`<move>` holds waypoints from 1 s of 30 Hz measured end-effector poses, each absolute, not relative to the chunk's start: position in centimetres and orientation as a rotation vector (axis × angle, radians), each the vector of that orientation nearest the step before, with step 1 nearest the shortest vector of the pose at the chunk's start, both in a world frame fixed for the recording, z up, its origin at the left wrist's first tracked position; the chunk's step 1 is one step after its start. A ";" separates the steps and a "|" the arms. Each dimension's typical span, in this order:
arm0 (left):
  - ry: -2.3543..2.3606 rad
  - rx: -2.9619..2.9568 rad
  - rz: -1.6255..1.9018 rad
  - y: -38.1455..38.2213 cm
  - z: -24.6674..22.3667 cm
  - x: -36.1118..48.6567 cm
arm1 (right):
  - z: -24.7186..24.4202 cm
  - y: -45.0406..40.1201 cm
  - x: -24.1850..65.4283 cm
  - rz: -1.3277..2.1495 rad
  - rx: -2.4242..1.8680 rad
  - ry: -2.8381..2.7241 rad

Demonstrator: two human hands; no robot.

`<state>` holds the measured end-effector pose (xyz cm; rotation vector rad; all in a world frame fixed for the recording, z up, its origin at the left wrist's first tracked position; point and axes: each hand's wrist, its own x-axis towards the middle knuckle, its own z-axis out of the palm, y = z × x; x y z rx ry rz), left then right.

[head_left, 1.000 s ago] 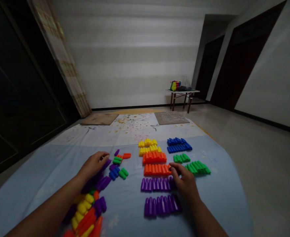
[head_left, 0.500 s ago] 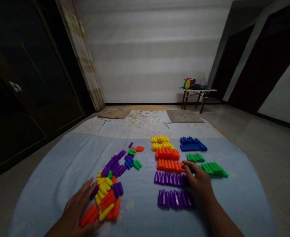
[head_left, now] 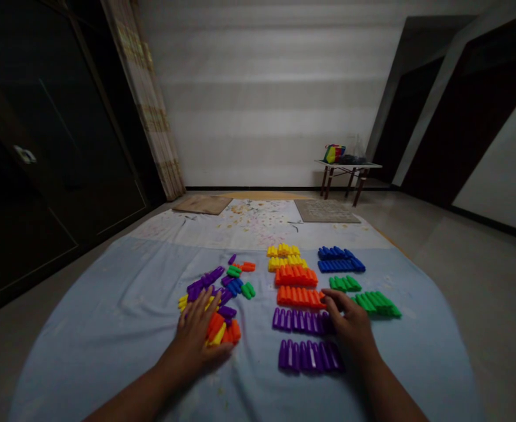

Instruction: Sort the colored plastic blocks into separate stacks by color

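Observation:
My left hand [head_left: 200,328] lies with fingers spread over a mixed heap of small plastic tube-like pieces. Orange pieces [head_left: 229,331] show beside its thumb, and purple pieces [head_left: 205,281] stick out past the fingertips. Part of the heap is hidden under the palm. My right hand [head_left: 352,322] is curled at the right end of the nearer orange row [head_left: 299,296], thumb and index finger at its last piece. Below that hand are two purple rows [head_left: 302,320], partly covered at their right ends. Green pieces [head_left: 377,303] lie just right of its knuckles.
Farther back are yellow rows [head_left: 287,262], another orange row [head_left: 296,275], blue rows [head_left: 341,265] and a small green row [head_left: 345,283]. Loose green pieces [head_left: 248,291] lie mid-table. Two flat boards, one brown [head_left: 203,204], one grey [head_left: 326,211], rest at the far edge of the cloth-covered table.
My left hand has moved right and away from me, pushing the near part of the heap together toward the middle. My right hand stays at the end of the orange row.

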<state>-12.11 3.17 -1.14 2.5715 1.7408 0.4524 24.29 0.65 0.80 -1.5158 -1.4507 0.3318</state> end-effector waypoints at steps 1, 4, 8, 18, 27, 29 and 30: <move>1.738 2.544 0.449 3.6 -0.7 -11.4 | 0.8 0.7 24.3 0.336 -1.515 -1.455; 1.718 2.486 0.383 5.0 0.8 -9.1 | 0.8 0.7 24.2 0.344 -1.521 -1.459; 1.707 2.407 0.328 6.9 2.3 -7.2 | 0.9 0.6 24.2 0.351 -1.523 -1.473; 1.831 2.087 1.108 10.4 2.6 -11.0 | 1.1 0.5 24.2 0.341 -1.520 -1.473; 1.826 1.712 1.444 6.8 -0.2 -16.1 | 1.1 0.5 24.2 0.353 -1.539 -1.474; 1.835 1.723 1.420 6.0 0.0 -16.1 | 1.3 0.5 24.1 0.356 -1.539 -1.473; 1.846 1.729 1.411 5.7 0.2 -16.1 | 1.4 0.4 24.1 0.354 -1.538 -1.471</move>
